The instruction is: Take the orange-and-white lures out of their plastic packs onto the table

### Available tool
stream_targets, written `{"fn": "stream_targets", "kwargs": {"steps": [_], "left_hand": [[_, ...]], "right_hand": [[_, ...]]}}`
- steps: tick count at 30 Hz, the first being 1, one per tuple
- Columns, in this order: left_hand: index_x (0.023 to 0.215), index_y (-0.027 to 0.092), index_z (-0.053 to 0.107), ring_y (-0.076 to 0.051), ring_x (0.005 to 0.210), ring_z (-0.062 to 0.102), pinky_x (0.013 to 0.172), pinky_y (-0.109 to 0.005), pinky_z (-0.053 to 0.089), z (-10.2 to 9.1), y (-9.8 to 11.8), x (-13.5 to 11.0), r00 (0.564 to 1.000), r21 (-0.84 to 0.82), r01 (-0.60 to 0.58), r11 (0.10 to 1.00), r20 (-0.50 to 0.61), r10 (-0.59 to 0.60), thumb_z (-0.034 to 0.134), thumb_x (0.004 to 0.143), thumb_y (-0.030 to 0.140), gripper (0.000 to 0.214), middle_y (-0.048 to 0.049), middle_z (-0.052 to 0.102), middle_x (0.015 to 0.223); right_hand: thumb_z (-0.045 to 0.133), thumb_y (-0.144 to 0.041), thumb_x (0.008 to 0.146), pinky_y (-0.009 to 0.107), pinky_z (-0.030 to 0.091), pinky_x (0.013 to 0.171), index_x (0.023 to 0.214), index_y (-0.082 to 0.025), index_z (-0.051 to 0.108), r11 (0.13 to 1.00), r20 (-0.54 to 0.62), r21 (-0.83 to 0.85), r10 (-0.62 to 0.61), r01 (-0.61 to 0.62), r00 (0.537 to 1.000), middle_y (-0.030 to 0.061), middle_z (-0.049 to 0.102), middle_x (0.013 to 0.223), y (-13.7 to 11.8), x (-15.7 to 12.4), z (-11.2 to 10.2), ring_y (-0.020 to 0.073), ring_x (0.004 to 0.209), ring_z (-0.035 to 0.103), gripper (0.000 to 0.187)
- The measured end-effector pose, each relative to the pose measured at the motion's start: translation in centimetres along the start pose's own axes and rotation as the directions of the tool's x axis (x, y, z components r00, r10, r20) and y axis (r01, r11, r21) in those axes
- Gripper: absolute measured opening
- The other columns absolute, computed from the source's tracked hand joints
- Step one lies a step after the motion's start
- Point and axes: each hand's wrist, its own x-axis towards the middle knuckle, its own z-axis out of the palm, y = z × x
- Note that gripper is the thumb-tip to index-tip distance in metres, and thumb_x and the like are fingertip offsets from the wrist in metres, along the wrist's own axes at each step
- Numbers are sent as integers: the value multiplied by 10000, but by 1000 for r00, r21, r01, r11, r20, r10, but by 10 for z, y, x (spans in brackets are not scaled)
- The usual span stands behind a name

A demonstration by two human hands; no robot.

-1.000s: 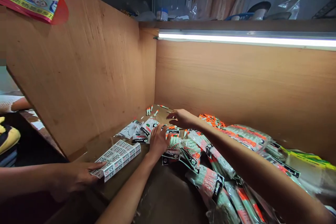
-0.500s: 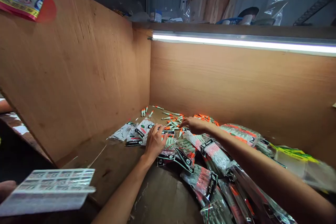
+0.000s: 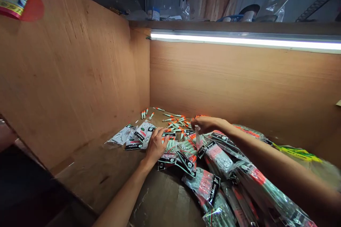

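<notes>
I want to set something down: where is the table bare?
Bare table lies widest between the left wall and the left forearm, in front of the flat bags. A smaller patch lies between that forearm and the filled packets. Crowded: the right, with packets on both sides of the right forearm, and the back, with loose lures.

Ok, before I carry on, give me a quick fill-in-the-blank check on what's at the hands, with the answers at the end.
1. The loose lures are pale and ____.
2. The left hand is at packets whose strips are mainly ____.
3. The right hand holds something of clear ____.
4. The lit tube runs along the ____ panel.

Missing words: orange; black; plastic; back.
</notes>
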Motion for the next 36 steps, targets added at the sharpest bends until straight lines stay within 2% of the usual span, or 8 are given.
{"fn": "stream_targets", "kwargs": {"steps": [5, 11, 14, 16, 21, 26, 31, 36], "left_hand": [[1281, 221, 610, -267, 1235, 602, 1079, -433, 454, -3, 9, 4, 991, -354, 133, 926, 23, -133, 543, 963, 457, 402, -110, 659, 1281], [1276, 228, 595, -263, 1235, 634, 1072, -400, 479, -4, 21, 3, 906, -886, 402, 230, 348, -242, 720, 822, 592, 595, -126, 685, 1303], [998, 173, 701, -269, 1072, 711, 963, -386, 549, -5, 28, 3, 844, -871, 488, 61, 453, -288, 842, 719, 529, 474, -119, 757, 1105], [968, 151, 725, -276, 997, 732, 902, -390, 575, -4, 30, 3, 803, -857, 515, 30, 470, -365, 866, 700, 487, 453, -109, 774, 988], [1194, 189, 704, -266, 1033, 728, 896, -385, 575, 4, 22, 5, 816, -927, 369, 71, 286, -502, 884, 690, 420, 583, -76, 782, 1005], [1153, 165, 728, -228, 914, 745, 871, -350, 575, 7, 11, 6, 806, -931, 361, 50, 285, -519, 879, 697, 396, 533, -66, 786, 964], [1002, 143, 728, -184, 673, 722, 664, -295, 583, 2, 1, 9, 657, -782, 561, -271, 620, -430, 796, 762, 362, 332, -74, 781, 867], [972, 123, 726, -185, 671, 726, 627, -275, 567, 4, -6, 9, 641, -820, 539, -194, 548, -537, 819, 724, 317, 329, -77, 779, 850]], "right_hand": [[750, -255, 696, 253, 474, 651, 901, -187, 600, 796, -188, 605, 127, 13, 974, 0, 648, 814, 12, -16, -26, 139, 725, 587, 263], [881, -425, 637, 333, 565, 765, 932, -208, 545, 144, -182, 980, 397, 134, 900, 44, 679, 975, -26, 13, 19, 163, 817, 668, 497], [906, -451, 593, 358, 568, 786, 886, -211, 532, 0, -71, 997, 403, 78, 913, 40, 684, 938, -55, 32, 55, 177, 820, 684, 532], [895, -457, 592, 344, 559, 782, 895, -207, 559, 100, -84, 994, 432, 45, 898, 42, 690, 946, -67, 40, 71, 183, 847, 680, 517], [782, -403, 710, 304, 505, 726, 932, -170, 696, 648, -391, 761, 457, 2, 799, 56, 714, 925, -60, 49, 72, 182, 801, 640, 333], [691, -314, 842, 328, 486, 757, 801, -188, 708, 882, -508, 470, 293, -24, 810, 54, 683, 831, -65, 41, 49, 199, 803, 614, 134], [558, -336, 989, 413, 455, 1021, 924, -230, 675, 890, -567, 262, -171, 374, 806, 101, 651, 1145, -95, 18, 39, 226, 1128, 580, 170], [698, -421, 901, 480, 407, 1122, 1283, -260, 594, 883, -527, 310, -149, 352, 837, 127, 489, 1467, -94, 23, 39, 267, 1344, 480, 427]]}}
